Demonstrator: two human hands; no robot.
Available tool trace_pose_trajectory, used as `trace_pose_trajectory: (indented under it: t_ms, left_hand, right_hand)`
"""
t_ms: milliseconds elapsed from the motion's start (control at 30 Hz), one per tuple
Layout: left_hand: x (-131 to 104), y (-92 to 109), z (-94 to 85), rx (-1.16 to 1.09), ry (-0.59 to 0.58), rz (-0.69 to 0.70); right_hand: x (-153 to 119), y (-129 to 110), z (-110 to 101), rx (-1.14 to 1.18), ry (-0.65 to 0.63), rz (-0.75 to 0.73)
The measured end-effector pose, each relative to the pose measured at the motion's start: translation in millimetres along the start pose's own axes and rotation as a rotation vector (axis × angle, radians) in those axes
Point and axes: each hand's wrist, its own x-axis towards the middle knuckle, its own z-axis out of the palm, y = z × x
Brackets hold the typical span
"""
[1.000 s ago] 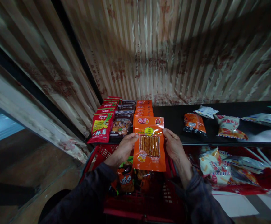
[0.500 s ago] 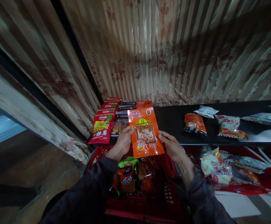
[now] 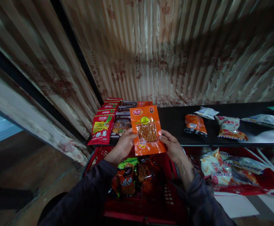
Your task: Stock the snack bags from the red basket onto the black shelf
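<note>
An orange snack packet (image 3: pixel 147 131) with a clear window showing brown sticks is held up between both hands. My left hand (image 3: pixel 125 145) is closed on its left edge, and my right hand (image 3: pixel 172 145) pinches the right edge. Behind it on the black shelf (image 3: pixel 168 121) lie rows of red snack packets (image 3: pixel 101 125) and dark snack packets (image 3: pixel 121 126). Another orange packet (image 3: pixel 144 104) shows just past the top of the held one. Below my hands, a red plastic basket (image 3: pixel 170 191) contains several orange and green snack bags (image 3: pixel 127 182).
Loose snack bags, an orange one (image 3: pixel 195 124) and a white-and-red one (image 3: pixel 231 127) among them, lie on the right of the shelf. A second red basket (image 3: pixel 247 190) with snack bags stands below it. A patterned curtain (image 3: pixel 148 47) hangs behind, beside a dark post (image 3: pixel 77 51).
The orange packet has tipped slightly more upright and its window glares less. Both hands still grip its edges. The view has shifted slightly.
</note>
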Motion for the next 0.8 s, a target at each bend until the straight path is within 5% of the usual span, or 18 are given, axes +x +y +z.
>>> trace_pose_trajectory:
  t_ms: [800]
  left_hand:
    - [-5,-11,2.5,0.016,-0.053,0.023]
  right_hand:
    - [5,4,-1,0.052,0.081,-0.069]
